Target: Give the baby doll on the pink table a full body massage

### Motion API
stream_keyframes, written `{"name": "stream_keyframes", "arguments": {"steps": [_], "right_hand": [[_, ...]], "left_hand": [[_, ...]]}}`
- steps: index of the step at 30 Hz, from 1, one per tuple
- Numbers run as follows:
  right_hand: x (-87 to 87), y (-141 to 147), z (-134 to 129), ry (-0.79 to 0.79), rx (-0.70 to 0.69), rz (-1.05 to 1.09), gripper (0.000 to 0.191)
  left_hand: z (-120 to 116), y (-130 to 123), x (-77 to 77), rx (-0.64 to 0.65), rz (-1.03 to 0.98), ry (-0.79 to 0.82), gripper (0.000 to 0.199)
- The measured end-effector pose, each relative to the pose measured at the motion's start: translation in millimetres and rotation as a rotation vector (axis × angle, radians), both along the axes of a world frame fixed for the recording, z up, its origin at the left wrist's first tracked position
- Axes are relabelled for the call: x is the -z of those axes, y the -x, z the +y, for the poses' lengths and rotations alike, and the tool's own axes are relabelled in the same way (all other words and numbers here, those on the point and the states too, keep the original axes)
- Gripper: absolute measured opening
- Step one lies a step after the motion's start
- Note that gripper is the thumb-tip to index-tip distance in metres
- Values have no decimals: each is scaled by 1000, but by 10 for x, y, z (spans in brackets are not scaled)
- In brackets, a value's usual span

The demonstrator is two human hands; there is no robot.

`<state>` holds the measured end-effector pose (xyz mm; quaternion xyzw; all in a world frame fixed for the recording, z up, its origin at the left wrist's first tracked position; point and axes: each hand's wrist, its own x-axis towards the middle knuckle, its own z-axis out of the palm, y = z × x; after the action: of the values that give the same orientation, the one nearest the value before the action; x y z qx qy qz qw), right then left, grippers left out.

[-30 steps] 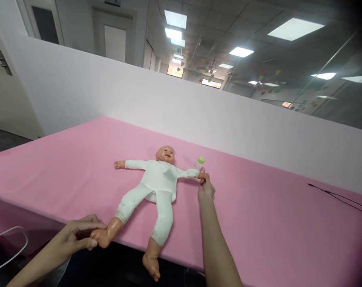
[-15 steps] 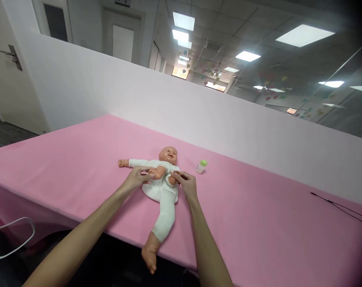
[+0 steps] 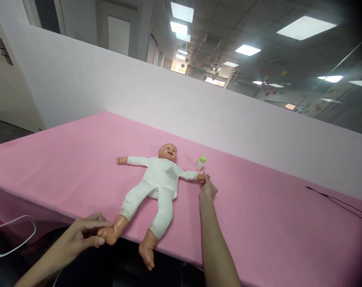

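The baby doll is lying face up on the pink-covered worktop, its arms spread and its feet hanging past the near edge. The left hand is grasping the doll's right foot between thumb and fingers, while the right hand is pinching the doll's left hand.

The foot looks smooth, so a light pinch could be letting it slip. With both feet overhanging, a strong pull toward the person could be dragging the doll off the edge, and the loose cloth could be sliding along. The green-capped bottle is standing just beyond the doll's left forearm; a sideways sweep of that arm could be knocking it over. Pulling the two held limbs hard apart could be straining the soft body.

The cloth is draping over the near edge, and a thin dark cord is lying on the right. A white partition is running behind, with a door standing to the left and ceiling lights glowing overhead.
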<state>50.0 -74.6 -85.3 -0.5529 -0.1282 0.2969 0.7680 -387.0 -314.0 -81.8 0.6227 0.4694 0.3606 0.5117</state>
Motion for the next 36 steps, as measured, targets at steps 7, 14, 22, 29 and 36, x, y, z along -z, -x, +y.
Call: {"name": "stream_keyframes", "arguments": {"steps": [7, 14, 22, 29, 36], "right_hand": [[-348, 368, -137, -305, -301, -58, 41], [-521, 799, -487, -224, -882, -664, 30], [-464, 697, -337, -258, -537, -468, 37], [-103, 140, -20, -32, -91, 12, 39], [-228, 246, -91, -185, -172, -4, 39]], "left_hand": [[409, -296, -330, -140, -180, -97, 29], [1313, -966, -513, -213, -358, -139, 43], [1136, -806, -423, -213, -361, -90, 45], [284, -104, -88, -106, -172, -13, 32], [127, -78, -115, -47, -179, 3, 29]]}}
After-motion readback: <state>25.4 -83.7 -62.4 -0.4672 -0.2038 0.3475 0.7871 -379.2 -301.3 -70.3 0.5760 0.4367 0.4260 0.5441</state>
